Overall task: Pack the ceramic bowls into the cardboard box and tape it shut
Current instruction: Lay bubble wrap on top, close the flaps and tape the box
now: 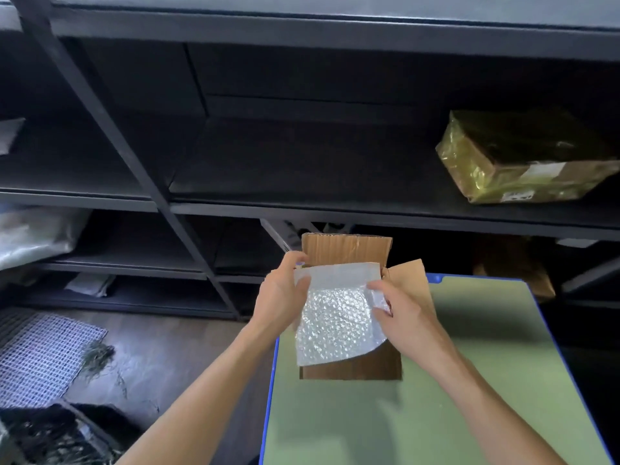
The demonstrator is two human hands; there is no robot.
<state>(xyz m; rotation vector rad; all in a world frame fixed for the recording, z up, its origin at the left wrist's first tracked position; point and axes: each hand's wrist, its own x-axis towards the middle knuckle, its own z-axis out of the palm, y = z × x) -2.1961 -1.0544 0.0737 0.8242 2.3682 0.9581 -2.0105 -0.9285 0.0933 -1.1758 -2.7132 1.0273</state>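
An open brown cardboard box [349, 367] stands on the green table, its far flap [345, 248] up and its right flap [411, 280] turned out. A sheet of bubble wrap [335, 317] lies over the box opening and hides the inside. My left hand [281, 290] pinches the sheet's upper left corner. My right hand [399, 317] grips its right edge. No ceramic bowl shows in this view.
The green table [469, 397] has a blue rim and ends just left of the box. Dark metal shelving [302, 209] stands close behind, with a taped brown parcel [523, 159] on it at the right. A white mesh mat [37, 357] lies on the floor at the left.
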